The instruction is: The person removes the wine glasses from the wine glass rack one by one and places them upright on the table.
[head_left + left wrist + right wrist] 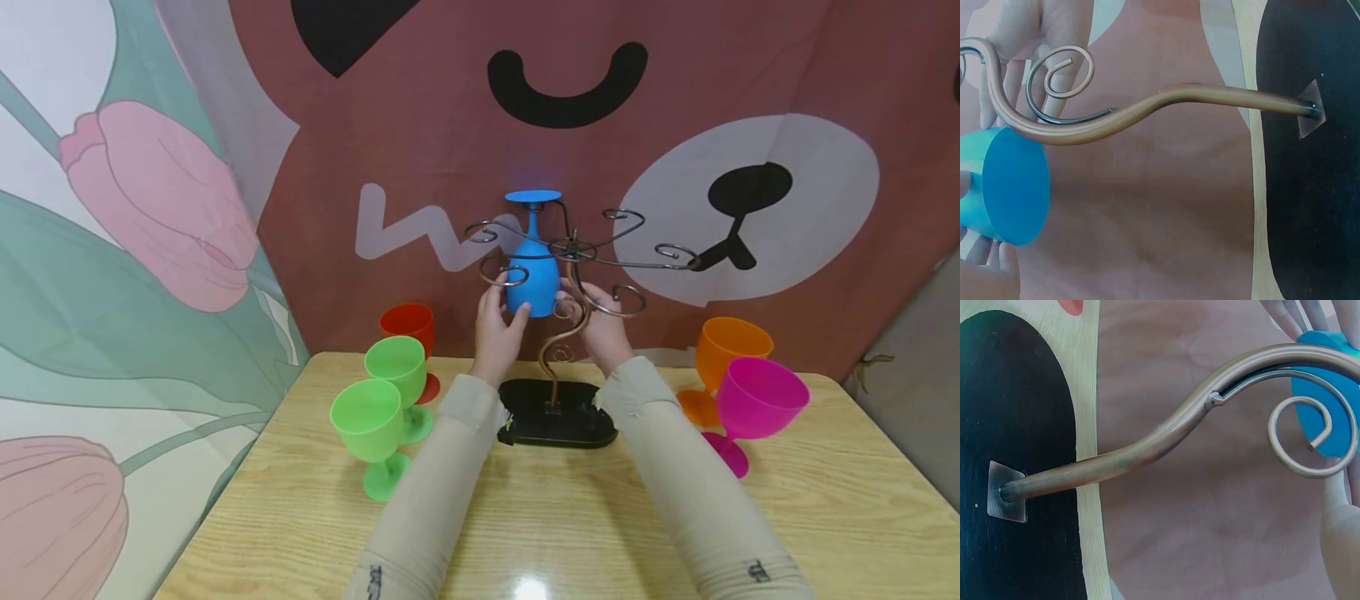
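Observation:
A blue plastic goblet [534,279] hangs upside down, its foot at the top by a ring at the back left of the metal goblet rack [553,346]. My left hand [497,333] grips its bowl, thumb on the near side and fingers along the left. From behind the rack's curved stem, my right hand [606,329] reaches in with straight fingers touching the bowl's right side. The left wrist view shows the goblet's open mouth [1017,187] between both hands. In the right wrist view, a scroll of the stem [1300,434] partly covers the bowl.
The rack's black base [558,425] stands on a wooden table [540,508]. At left are two green goblets [367,417] and a red one [408,325]; at right, an orange goblet [731,346] and a pink one [761,400]. Several curled arms [652,265] spread from the rack's top.

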### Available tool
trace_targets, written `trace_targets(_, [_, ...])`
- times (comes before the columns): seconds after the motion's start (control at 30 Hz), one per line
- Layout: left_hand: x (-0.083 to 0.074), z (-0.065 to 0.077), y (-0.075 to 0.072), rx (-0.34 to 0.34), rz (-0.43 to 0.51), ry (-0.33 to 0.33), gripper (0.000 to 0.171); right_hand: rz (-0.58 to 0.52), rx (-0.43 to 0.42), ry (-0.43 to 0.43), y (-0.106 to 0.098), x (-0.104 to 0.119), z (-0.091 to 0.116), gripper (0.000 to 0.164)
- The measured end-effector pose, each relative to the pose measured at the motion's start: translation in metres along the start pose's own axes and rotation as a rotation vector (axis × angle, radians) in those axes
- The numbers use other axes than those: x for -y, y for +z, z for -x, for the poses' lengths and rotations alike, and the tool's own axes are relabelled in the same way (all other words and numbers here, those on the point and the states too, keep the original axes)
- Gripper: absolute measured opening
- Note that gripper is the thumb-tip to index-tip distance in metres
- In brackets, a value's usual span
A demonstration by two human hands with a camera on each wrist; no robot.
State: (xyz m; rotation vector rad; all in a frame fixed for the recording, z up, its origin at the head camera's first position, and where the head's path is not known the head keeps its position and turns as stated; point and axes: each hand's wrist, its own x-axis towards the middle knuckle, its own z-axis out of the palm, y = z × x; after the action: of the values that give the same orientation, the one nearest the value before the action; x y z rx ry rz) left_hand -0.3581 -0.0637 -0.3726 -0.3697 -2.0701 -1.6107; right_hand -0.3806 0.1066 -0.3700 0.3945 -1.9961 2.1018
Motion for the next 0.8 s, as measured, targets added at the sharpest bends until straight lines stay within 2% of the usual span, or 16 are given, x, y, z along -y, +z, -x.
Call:
trace_targets(0.07, [-0.001, 0.0, 0.001, -0.01, -0.014, 0.001, 0.058, 0.014, -0.013, 0.009, 0.0, 0.0, 0.0, 0.042])
trace_targets(0.17, [-0.004, 0.0, 0.003, -0.02, -0.029, -0.001, 0.058, -0.025, -0.03, 0.019, 0.001, 0.0, -0.001, 0.04])
trace_targets(0.4, [-0.01, 0.0, 0.007, -0.038, -0.08, 0.001, 0.059, -0.22, -0.055, 0.008, 0.001, 0.0, 0.0, 0.015])
trace_targets(0.6, [-0.013, 0.001, 0.008, -0.053, -0.1, 0.03, 0.059, -0.313, -0.059, 0.019, 0.002, 0.001, 0.0, 0.017])
trace_targets(0.8, [-0.014, 0.001, 0.011, -0.073, -0.098, 0.035, 0.058, -0.308, -0.066, 0.038, 0.001, 0.001, -0.002, 0.023])
